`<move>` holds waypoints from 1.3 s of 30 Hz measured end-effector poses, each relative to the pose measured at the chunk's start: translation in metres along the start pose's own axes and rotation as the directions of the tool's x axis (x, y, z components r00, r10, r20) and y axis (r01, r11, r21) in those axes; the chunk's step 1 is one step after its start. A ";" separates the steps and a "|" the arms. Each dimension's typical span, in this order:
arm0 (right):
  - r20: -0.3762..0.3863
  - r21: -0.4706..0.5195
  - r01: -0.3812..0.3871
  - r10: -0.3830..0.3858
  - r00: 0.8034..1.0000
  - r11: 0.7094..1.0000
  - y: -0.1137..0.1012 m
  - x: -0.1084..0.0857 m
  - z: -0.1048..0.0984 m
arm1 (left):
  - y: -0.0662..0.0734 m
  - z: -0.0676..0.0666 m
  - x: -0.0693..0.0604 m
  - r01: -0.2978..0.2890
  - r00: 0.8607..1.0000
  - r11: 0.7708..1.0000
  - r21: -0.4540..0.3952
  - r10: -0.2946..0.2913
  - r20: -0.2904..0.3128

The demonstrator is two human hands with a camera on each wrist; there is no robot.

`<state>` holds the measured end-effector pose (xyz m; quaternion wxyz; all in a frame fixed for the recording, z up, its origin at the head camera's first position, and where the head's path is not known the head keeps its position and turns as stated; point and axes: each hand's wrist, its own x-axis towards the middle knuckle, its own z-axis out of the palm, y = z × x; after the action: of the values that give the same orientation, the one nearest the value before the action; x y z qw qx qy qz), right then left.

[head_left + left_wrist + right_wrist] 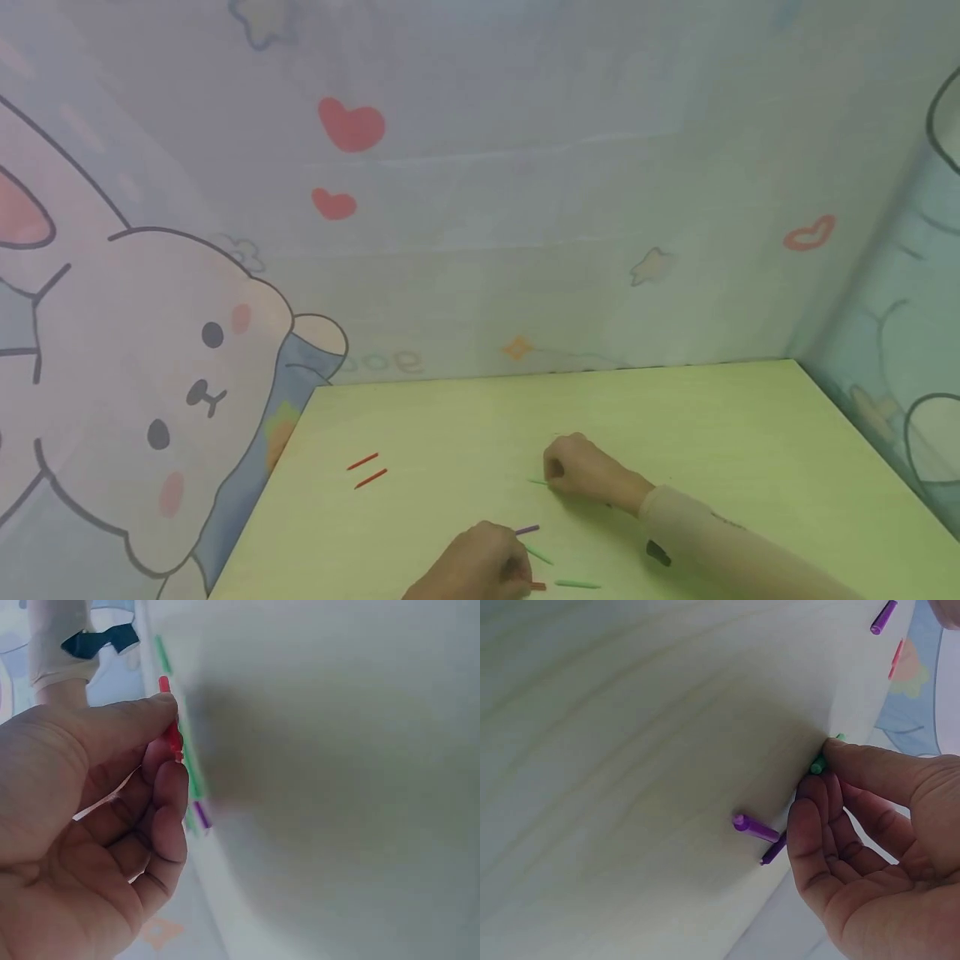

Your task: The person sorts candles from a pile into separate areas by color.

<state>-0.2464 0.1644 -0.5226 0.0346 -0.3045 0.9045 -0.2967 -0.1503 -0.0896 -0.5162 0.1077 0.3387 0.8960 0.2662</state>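
My left hand (483,562), at the front of the table, pinches a slim red stick (172,731) between thumb and fingers. One end of it shows past the fingers in the head view. Farther back and to the right, my right hand (583,468) pinches a green stick (819,762) at the tabletop. Beside the left hand lie a purple stick (528,530) and two green sticks (577,584). In the right wrist view, two purple sticks (757,828) lie close to the right fingers, partly hidden by them.
Two red sticks (371,479) lie side by side on the left of the pale yellow-green table (450,433). A printed cloth (480,275) with hearts and a rabbit stands behind and beside the table. Another purple stick (883,616) shows in the right wrist view.
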 end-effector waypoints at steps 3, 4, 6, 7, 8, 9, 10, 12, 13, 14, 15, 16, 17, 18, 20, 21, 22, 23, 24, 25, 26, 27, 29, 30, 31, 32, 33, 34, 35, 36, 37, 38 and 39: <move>0.003 0.007 -0.014 0.014 1.000 1.000 0.001 0.000 0.001 | -0.004 -0.015 0.001 -0.056 0.997 0.994 0.089 0.061 -0.045; -0.001 0.012 -0.015 0.015 1.000 1.000 0.001 0.000 0.001 | -0.007 -0.022 0.002 -0.066 0.995 0.991 0.112 0.073 -0.066; -0.009 0.017 -0.008 0.008 1.000 1.000 0.001 0.000 0.002 | -0.013 -0.039 0.002 -0.074 0.990 0.986 0.150 0.090 -0.107; -0.013 0.021 -0.003 0.003 1.000 1.000 0.001 0.000 0.003 | -0.017 -0.048 0.002 -0.064 0.989 0.985 0.157 0.084 -0.126; -0.017 0.023 0.003 -0.002 1.000 1.000 0.000 0.001 0.003 | -0.021 -0.057 0.001 -0.041 0.988 0.985 0.165 0.065 -0.143; -0.020 0.027 0.008 -0.008 1.000 1.000 -0.001 0.000 0.004 | -0.025 -0.066 -0.001 -0.021 0.985 0.985 0.174 0.049 -0.163; -0.023 0.030 0.013 -0.013 1.000 0.999 -0.002 0.000 0.005 | -0.029 -0.075 -0.002 0.002 0.982 0.982 0.187 0.033 -0.184; -0.029 0.029 0.020 -0.019 0.999 0.999 -0.003 0.000 0.008 | -0.041 -0.091 -0.006 0.055 0.972 0.971 0.231 0.001 -0.234; -0.029 0.029 0.016 -0.015 0.999 0.999 -0.003 0.000 0.009 | -0.046 -0.098 -0.008 0.086 0.965 0.964 0.253 -0.018 -0.261; -0.028 0.026 0.014 -0.013 1.000 1.000 -0.003 -0.001 0.010 | -0.053 -0.105 -0.010 0.118 0.957 0.955 0.271 -0.037 -0.286; -0.028 0.024 0.012 -0.011 1.000 1.000 -0.003 -0.001 0.011 | -0.059 -0.112 -0.012 0.149 0.949 0.948 0.281 -0.057 -0.311; -0.027 0.019 0.009 -0.009 1.000 1.000 -0.003 -0.002 0.013 | -0.066 -0.118 -0.013 0.181 0.940 0.941 0.286 -0.080 -0.332; -0.030 0.013 0.010 -0.010 1.000 1.000 -0.002 -0.002 0.013 | -0.073 -0.124 -0.015 0.210 0.931 0.935 0.286 -0.102 -0.350; -0.032 0.010 0.009 -0.009 0.999 1.000 -0.002 -0.002 0.014 | -0.081 -0.130 -0.016 0.234 0.922 0.933 0.273 -0.125 -0.365; -0.033 0.004 0.005 -0.005 0.999 1.000 -0.001 -0.002 0.013 | -0.098 -0.140 -0.018 0.274 0.907 0.930 0.244 -0.166 -0.386; -0.036 0.001 0.006 -0.006 0.999 1.000 0.000 -0.002 0.012 | -0.106 -0.144 -0.019 0.288 0.901 0.931 0.223 -0.185 -0.392; -0.037 -0.001 0.005 -0.006 0.999 1.000 0.000 -0.003 0.012 | -0.116 -0.147 -0.020 0.299 0.896 0.932 0.205 -0.200 -0.397; -0.039 0.000 0.004 -0.004 0.999 1.000 0.001 -0.003 0.011 | -0.125 -0.149 -0.020 0.309 0.890 0.932 0.187 -0.215 -0.403; -0.039 0.000 0.002 -0.002 0.999 1.000 0.001 -0.003 0.009 | -0.134 -0.150 -0.021 0.319 0.885 0.933 0.167 -0.229 -0.406; -0.038 0.000 -0.001 0.001 0.999 1.000 0.002 -0.003 0.009 | -0.143 -0.150 -0.022 0.327 0.879 0.933 0.149 -0.243 -0.410; -0.038 -0.001 -0.002 0.002 0.999 1.000 0.002 -0.002 0.008 | -0.151 -0.150 -0.023 0.336 0.874 0.932 0.133 -0.256 -0.413; -0.041 -0.003 -0.001 0.001 0.999 1.000 0.003 -0.002 0.008 | -0.158 -0.148 -0.024 0.343 0.870 0.932 0.117 -0.268 -0.413; -0.040 0.000 -0.005 0.005 0.999 1.000 0.002 -0.002 0.008 | -0.171 -0.144 -0.027 0.362 0.862 0.927 0.095 -0.295 -0.412; -0.039 0.000 -0.003 0.003 0.999 1.000 0.002 -0.001 0.008 | -0.176 -0.142 -0.029 0.370 0.860 0.925 0.083 -0.308 -0.408; -0.040 0.003 0.001 0.000 0.999 1.000 0.002 -0.001 0.008 | -0.180 -0.140 -0.031 0.384 0.856 0.921 0.071 -0.326 -0.402; -0.037 0.005 0.001 -0.001 0.999 1.000 0.002 -0.001 0.009 | -0.185 -0.138 -0.033 0.401 0.851 0.914 0.062 -0.346 -0.395; -0.035 0.006 0.001 0.000 0.999 1.000 0.001 -0.001 0.009 | -0.188 -0.137 -0.034 0.418 0.845 0.907 0.050 -0.368 -0.388; -0.033 0.007 -0.001 0.001 0.999 1.000 0.001 -0.001 0.009 | -0.192 -0.135 -0.036 0.434 0.839 0.900 0.040 -0.388 -0.382; -0.032 0.005 -0.004 0.004 0.999 1.000 0.001 -0.001 0.009 | -0.195 -0.134 -0.037 0.447 0.833 0.894 0.032 -0.404 -0.378; -0.032 0.005 -0.008 0.008 0.999 1.000 0.001 -0.001 0.009 | -0.198 -0.132 -0.037 0.459 0.828 0.888 0.025 -0.417 -0.375; -0.030 0.007 -0.013 0.013 0.999 1.000 0.001 -0.001 0.009 | -0.199 -0.132 -0.038 0.469 0.822 0.883 0.015 -0.431 -0.372; -0.028 0.006 -0.021 0.022 0.999 1.000 0.001 -0.002 0.008 | -0.201 -0.131 -0.038 0.474 0.819 0.881 0.007 -0.438 -0.370; -0.028 0.008 -0.024 0.024 0.999 1.000 0.001 -0.002 0.007 | -0.202 -0.130 -0.038 0.477 0.816 0.879 -0.001 -0.444 -0.369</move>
<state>-0.2438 0.1624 -0.5296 0.0266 -0.2894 0.9073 -0.3038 -0.2814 -0.2946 -0.5178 -0.0118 0.0620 0.9667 0.2482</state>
